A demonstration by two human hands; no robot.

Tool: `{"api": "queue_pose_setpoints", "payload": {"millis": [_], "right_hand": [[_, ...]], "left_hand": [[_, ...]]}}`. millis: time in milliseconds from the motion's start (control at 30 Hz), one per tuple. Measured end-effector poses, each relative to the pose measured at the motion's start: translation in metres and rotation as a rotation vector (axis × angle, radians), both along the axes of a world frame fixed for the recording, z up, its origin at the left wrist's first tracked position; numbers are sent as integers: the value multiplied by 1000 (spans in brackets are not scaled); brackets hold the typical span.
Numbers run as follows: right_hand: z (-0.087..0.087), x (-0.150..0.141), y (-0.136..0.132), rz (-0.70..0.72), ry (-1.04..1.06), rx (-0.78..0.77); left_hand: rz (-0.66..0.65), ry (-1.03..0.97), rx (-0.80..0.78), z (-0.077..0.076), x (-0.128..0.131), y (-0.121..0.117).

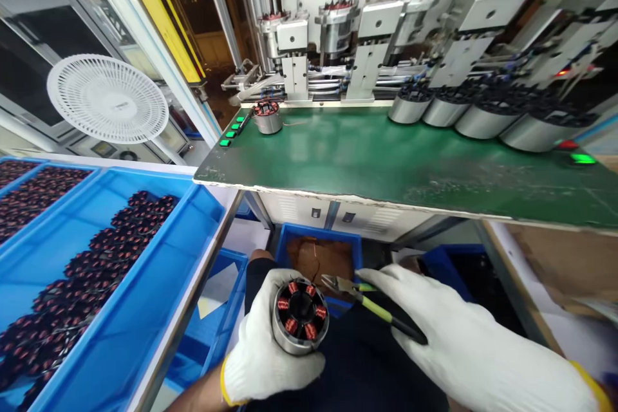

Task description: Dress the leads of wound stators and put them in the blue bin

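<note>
Stator sits gripped in the left hand, pliers in the right hand.

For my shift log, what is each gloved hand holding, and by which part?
The left hand holds a round metal stator with red coils by its outer shell; the right hand grips yellow-and-black pliers by the handles.

The green table carries one motor stator near its left end, just beside a strip of green buttons, and four metal cylinders in a row at the right. Left of it, a blue tray holds packed stators.
</note>
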State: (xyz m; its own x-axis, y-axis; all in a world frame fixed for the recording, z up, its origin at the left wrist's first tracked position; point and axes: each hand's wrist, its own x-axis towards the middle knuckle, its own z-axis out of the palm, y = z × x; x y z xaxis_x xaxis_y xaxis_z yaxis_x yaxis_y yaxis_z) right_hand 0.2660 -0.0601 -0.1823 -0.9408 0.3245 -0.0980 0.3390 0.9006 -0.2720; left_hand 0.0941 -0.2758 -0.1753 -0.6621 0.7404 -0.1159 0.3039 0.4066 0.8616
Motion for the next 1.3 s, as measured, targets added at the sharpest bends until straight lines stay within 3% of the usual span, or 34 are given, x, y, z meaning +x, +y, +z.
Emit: {"api": "queue_pose_setpoints", "payload": {"millis": [400, 667, 900, 1000, 1200, 1300], "right_hand": [[15, -17, -9, 130, -58, -28], [31, -21, 3, 169, -78, -118], [36, -22, 7, 181, -2, 102], [37, -23, 0, 216, 45, 130], [40, -27, -4, 240, 77, 161], [44, -27, -2, 255, 60, 176]], "left_hand": [[-99, -76, -98, 3, -1, -7], [-140, -199, -10, -6, -9, -11], [-197, -286, 39, 1, -16, -15], [-209, -283, -8, 6, -16, -15], [-205, -260, -22, -8, -15, -17], [-205, -260, -65, -3, -16, -17]]}}
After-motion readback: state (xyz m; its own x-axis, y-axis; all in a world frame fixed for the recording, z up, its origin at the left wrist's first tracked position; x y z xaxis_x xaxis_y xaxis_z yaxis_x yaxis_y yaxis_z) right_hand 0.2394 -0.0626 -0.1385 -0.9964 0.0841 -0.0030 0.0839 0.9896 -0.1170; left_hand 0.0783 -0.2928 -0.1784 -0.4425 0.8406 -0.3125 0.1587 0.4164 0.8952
